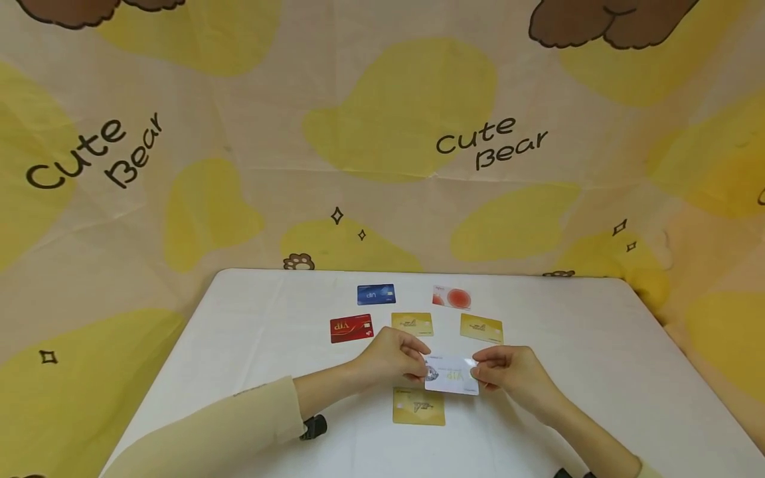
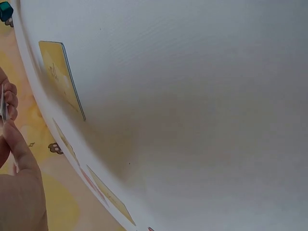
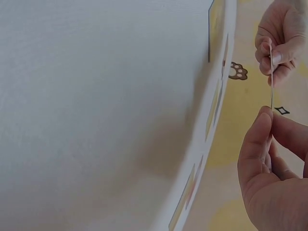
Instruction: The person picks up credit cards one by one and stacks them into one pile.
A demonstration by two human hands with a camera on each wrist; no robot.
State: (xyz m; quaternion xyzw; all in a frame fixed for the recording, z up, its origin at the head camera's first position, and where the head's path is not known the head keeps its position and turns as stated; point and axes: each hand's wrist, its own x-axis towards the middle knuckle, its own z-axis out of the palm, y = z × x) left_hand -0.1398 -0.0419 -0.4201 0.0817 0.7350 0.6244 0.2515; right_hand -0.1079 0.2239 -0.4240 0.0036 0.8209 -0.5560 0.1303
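A white VIP card [image 1: 451, 373] with a diamond picture is held up between both hands, above the table. My left hand [image 1: 391, 355] pinches its left edge between thumb and fingers. On the opposite edge, my right hand [image 1: 520, 378] pinches it the same way. In the right wrist view the card [image 3: 272, 91] appears edge-on as a thin line between the hands. Just below it in the head view lies a gold card [image 1: 418, 415], flat on the table. A second gold card [image 1: 412, 324] lies behind my left hand, and a third gold card [image 1: 481, 327] behind my right.
On the white table [image 1: 269, 332], a red VIP card [image 1: 351, 328] lies left of the gold ones. Farther back are a blue VIP card [image 1: 376, 294] and a white card with red circles [image 1: 452, 297]. A patterned yellow cloth [image 1: 382, 133] hangs behind the table.
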